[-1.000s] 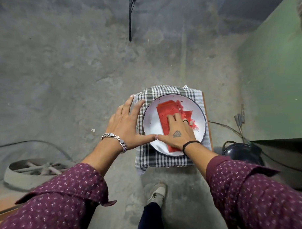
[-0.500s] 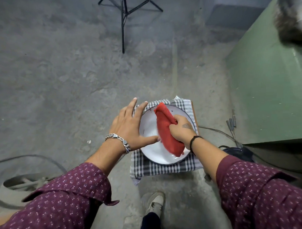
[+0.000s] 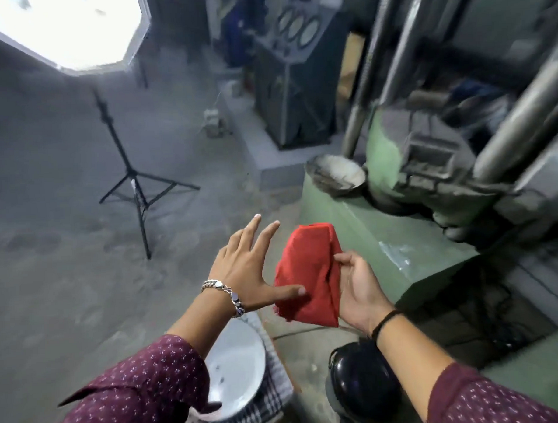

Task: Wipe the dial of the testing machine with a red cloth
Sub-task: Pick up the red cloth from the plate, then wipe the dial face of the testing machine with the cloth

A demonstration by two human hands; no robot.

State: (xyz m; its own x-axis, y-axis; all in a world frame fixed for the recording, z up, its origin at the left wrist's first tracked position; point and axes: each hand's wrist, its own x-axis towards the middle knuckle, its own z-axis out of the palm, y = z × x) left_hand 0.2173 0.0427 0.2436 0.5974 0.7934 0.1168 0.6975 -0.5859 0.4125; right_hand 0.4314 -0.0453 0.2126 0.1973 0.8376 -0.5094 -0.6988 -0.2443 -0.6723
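A folded red cloth (image 3: 308,273) is held up in front of me, above the floor. My right hand (image 3: 358,287) grips its right edge, palm turned up. My left hand (image 3: 245,269) is spread with fingers apart; its thumb touches the cloth's lower left side. Far back stands a dark cabinet with three round dials (image 3: 296,27), blurred, well beyond both hands. The green testing machine (image 3: 399,238) with steel columns fills the right side.
A white round plate (image 3: 238,364) lies on a checked cloth (image 3: 274,398) low under my left arm. A black rounded object (image 3: 362,382) sits on the floor under my right wrist. A light stand tripod (image 3: 134,184) stands left; a metal bowl (image 3: 336,174) rests on the machine base.
The red cloth has been lifted off the white plate by my right hand. My left hand left the plate's rim. The view swung up from the floor toward the machines.
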